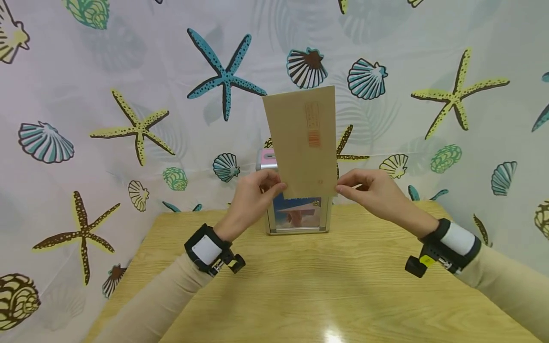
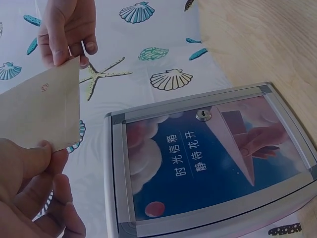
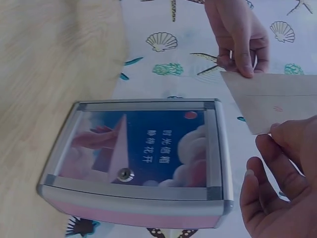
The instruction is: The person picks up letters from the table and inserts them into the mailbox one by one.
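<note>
A brown paper envelope (image 1: 300, 143) with red print stands upright in the air, held between both hands. My left hand (image 1: 257, 195) pinches its lower left corner between thumb and fingers. On the other side my right hand (image 1: 373, 193) pinches the lower right corner the same way. Behind the envelope stands a letter box (image 1: 299, 214) with a silver frame, partly hidden in the head view. The left wrist view shows the letter box (image 2: 203, 163) with a round keyhole lock (image 2: 203, 115) and a picture of a hand with a paper plane. Its pink side (image 3: 133, 213) shows in the right wrist view.
The letter box stands near the back edge of a light wooden table (image 1: 309, 281). A white cloth (image 1: 141, 57) printed with starfish and shells hangs behind and beside the table. Each wrist wears a black strap with a small camera.
</note>
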A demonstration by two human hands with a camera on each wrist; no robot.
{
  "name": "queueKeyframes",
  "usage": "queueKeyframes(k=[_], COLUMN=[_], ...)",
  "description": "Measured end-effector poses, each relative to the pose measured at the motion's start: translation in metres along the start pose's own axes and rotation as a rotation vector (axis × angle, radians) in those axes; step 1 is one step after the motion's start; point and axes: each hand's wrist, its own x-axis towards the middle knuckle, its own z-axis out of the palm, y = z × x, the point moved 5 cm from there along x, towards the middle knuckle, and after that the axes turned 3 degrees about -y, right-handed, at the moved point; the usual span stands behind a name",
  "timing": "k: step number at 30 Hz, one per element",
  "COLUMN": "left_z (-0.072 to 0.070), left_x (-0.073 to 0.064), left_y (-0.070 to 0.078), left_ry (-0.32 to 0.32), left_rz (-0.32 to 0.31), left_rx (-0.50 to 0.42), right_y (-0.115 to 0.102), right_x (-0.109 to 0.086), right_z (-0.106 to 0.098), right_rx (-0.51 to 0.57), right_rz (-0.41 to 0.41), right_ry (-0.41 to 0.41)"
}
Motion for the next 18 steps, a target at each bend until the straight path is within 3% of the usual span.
queueKeyframes(k=[9,13,18], left_z=[-0.003,-0.011,-0.017], left_x=[0.013,0.025,0.04], left_y=[0.012,0.018,0.016], left_ry=[0.036,0.086,0.139], left_rz=[0.02,0.04,0.011], left_rx=[-0.018,-0.04,-0.035], right_y=[-0.004,-0.011,-0.026], right_x=[0.008,0.018,0.025], right_z=[-0.02,-0.026,-0.029], right_rx=[0.031,0.073,0.129], right_rz=[-0.001,-0.009,-0.009], right_ry=[0.118,0.197,0.269])
